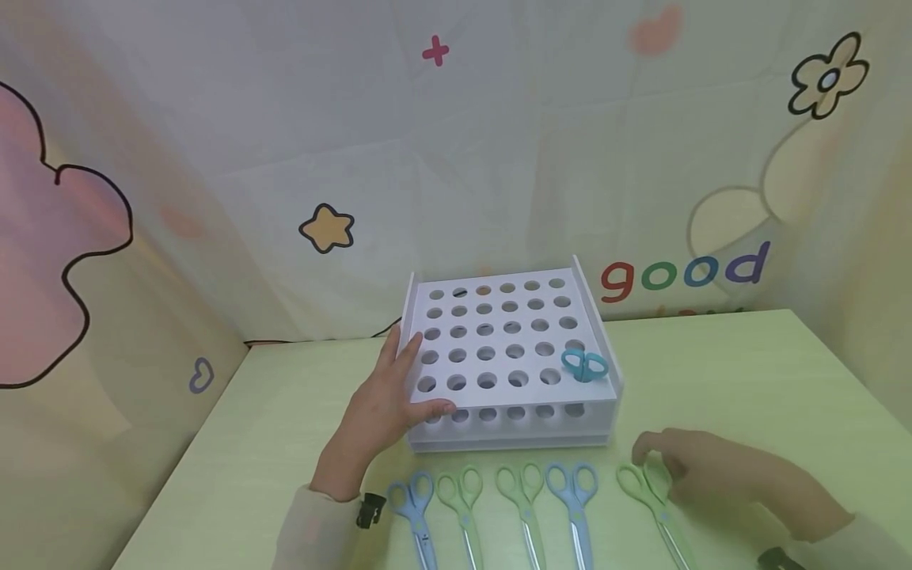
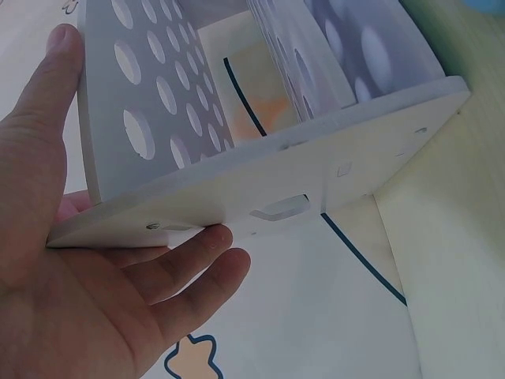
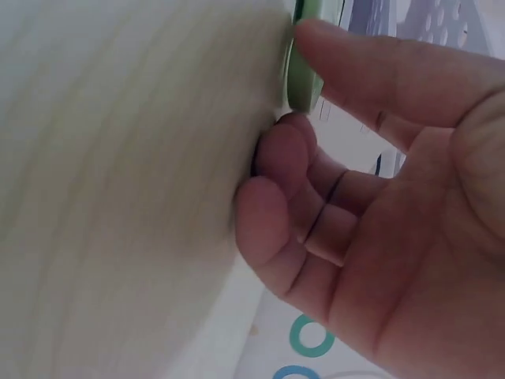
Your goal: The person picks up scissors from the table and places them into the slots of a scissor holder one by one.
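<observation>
Right fingers point(image 3: 264, 221): the right hand point(image 1: 712, 473) is curling its fingers at the light-green plastic-handled scissors point(image 1: 663, 514), its thumb touching one loop and the loop seemingly lying pinched; how firmly, I cannot tell.
Left fingers point(image 2: 213, 288): the left hand point(image 1: 376, 412) is gripping the left side of the white perforated two-tier rack point(image 1: 502, 394), thumb lying over the front edge, other fingers bracing the outer wall.
Green loop: the hold, seeming to take only one loop, is risking a slip or a swing of the blades, since the weight would be hanging to one side.
Blade tips: they are lying beyond the head view, so their reach is staying unjudged; a low lift could be scraping the pale green wood-grain table point(image 1: 701, 372).
Teal handles: the teal-handled scissors point(image 1: 584, 366) are standing in the rack's front right corner; a passing right hand could be knocking them.
White rack: it is resting on the table behind the scissors row; one-sided pressure could be skewing it, shifting the holes.
Left cuff: the black clip point(image 1: 369, 511) is lying just beside the leftmost blue scissors point(image 1: 413, 507); a backward pull could be dragging them.
</observation>
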A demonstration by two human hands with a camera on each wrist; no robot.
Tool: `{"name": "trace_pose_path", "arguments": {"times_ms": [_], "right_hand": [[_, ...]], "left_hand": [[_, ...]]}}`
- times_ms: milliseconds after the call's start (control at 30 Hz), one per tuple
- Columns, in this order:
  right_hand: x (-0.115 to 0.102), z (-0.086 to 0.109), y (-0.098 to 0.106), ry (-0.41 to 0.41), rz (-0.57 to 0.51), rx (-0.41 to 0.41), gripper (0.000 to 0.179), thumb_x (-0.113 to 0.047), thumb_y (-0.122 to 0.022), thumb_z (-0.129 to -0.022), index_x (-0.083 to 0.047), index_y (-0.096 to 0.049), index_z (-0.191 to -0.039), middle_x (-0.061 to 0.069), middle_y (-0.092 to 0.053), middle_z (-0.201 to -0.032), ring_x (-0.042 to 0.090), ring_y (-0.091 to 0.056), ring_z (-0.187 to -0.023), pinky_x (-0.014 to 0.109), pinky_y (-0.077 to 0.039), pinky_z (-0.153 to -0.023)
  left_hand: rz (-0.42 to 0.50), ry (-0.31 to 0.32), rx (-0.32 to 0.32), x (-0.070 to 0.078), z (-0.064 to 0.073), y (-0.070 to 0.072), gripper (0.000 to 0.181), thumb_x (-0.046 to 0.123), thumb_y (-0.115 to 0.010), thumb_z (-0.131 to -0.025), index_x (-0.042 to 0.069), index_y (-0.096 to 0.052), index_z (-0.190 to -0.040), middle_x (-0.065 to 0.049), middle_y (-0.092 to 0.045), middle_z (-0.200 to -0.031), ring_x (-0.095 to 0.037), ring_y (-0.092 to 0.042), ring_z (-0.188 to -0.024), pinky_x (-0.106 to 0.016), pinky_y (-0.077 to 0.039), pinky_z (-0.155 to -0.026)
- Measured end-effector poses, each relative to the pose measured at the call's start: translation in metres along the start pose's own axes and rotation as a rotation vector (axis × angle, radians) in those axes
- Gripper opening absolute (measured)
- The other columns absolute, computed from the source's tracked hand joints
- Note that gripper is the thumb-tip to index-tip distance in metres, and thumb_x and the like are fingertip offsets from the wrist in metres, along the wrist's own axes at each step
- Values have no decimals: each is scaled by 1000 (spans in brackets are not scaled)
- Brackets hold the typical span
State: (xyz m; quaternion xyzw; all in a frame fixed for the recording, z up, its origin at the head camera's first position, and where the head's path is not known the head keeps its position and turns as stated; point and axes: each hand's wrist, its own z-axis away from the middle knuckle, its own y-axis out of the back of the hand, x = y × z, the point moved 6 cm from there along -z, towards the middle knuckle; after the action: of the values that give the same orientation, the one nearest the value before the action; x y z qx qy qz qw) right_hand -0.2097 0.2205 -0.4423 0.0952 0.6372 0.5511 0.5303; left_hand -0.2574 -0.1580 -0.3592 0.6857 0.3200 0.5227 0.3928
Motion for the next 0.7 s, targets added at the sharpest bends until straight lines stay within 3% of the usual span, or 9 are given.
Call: {"name": "trace_pose_path", "arguments": {"times_ms": [200,367,500,700], "right_hand": [[2,-1,-3,-60,62,-1,46,-1,-75,-75,-28,-57,-108,-5,-48,-79,12,-46,-75,34,-40,-69],[11,-1,3,-115,124,42,42,-7,-79,-73,-25,-57,-103,-5,-49,-79,16,-46,-75,37,-42,-69],[16,2,10,-111,167,89,38,-13,-81,-71,-22,-56,-99,-5,-47,-77,14,-44,-71,34,-40,-65],[19,7,16,-155,93,87,35,-18,-81,-75,-25,-55,-97,-5,-45,-70,13,-43,-65,31,-37,-59]], "left_hand": [[-2,-5,4,0,-1,-1,111,56,-84,-75,17,-28,-161,-9,-2,-169,-35,-54,-121,-48,-50,-88],[-3,-13,12,0,-1,-1,109,54,-85,-75,16,-29,-161,-9,-3,-169,-33,-55,-116,-46,-50,-86],[-3,-19,17,0,0,-1,109,53,-85,-75,15,-29,-161,-9,-4,-169,-31,-56,-111,-45,-50,-84],[-3,-15,18,1,0,0,109,53,-85,-75,16,-30,-161,-9,-3,-169,-32,-55,-113,-45,-50,-85]]}}
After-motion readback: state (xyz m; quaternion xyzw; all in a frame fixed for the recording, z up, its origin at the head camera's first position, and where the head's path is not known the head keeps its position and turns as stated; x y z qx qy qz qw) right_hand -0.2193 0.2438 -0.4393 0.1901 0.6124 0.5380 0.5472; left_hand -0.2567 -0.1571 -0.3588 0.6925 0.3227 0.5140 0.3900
